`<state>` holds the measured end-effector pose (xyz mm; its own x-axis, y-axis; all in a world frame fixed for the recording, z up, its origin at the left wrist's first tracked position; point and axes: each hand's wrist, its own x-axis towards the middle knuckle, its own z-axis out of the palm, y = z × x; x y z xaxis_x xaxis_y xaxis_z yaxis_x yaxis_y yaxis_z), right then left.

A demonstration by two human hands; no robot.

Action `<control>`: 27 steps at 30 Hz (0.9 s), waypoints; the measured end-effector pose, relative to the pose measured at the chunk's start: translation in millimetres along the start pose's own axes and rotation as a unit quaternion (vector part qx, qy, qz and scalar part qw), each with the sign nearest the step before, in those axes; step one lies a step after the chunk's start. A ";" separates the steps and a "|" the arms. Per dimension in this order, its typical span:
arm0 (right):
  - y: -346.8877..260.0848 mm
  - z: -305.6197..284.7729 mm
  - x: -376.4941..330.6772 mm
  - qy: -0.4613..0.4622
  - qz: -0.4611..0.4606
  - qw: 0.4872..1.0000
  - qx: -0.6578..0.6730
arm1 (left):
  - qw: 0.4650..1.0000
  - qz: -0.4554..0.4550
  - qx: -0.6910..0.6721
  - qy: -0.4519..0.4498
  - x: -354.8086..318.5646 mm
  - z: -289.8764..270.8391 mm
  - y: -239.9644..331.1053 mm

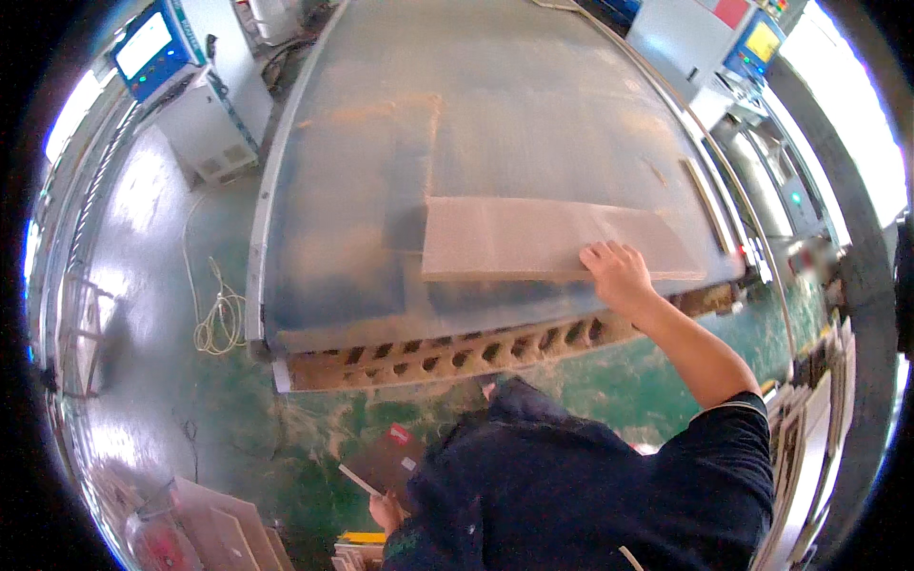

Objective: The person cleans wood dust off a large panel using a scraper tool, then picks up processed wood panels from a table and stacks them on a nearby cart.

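A long, pale brown board lies crosswise on the large dusty machine bed. My right hand is at the board's near edge, right of its middle, with bent fingers over the top; the thumb's place is hard to make out. Low down at my left side, my left hand is closed round the end of a thin whitish strip. Beside that strip is a dark brown panel with a red and a white label.
A control cabinet with a screen stands left of the bed, another cabinet at far right. A coiled pale cable lies on the floor. Boards lean at right; more panels stand lower left. A narrow strip lies along the bed's right edge.
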<state>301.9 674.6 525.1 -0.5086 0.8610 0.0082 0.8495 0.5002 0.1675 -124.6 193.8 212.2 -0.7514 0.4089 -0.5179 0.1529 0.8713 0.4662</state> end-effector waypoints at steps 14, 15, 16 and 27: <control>-75.5 -48.7 -109.2 0.110 -0.118 0.987 -0.016 | 0.984 0.089 0.155 0.020 58.9 -11.0 -60.2; -78.1 -52.0 -113.0 0.112 -0.115 0.987 -0.022 | 0.974 0.138 0.178 0.022 57.0 -14.2 -63.2; -80.5 -55.6 -116.1 0.116 -0.114 0.986 -0.028 | 0.974 0.134 0.180 0.018 53.9 -15.0 -66.0; -76.8 -117.9 -73.0 0.190 -0.083 0.978 0.018 | 0.994 0.027 0.106 0.025 35.1 -17.8 -77.1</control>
<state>257.3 562.4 627.9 -0.6502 0.6745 0.3499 0.7512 0.6395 0.1632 -174.2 136.2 170.9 -0.7688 0.4472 -0.4571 0.3219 0.8883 0.3276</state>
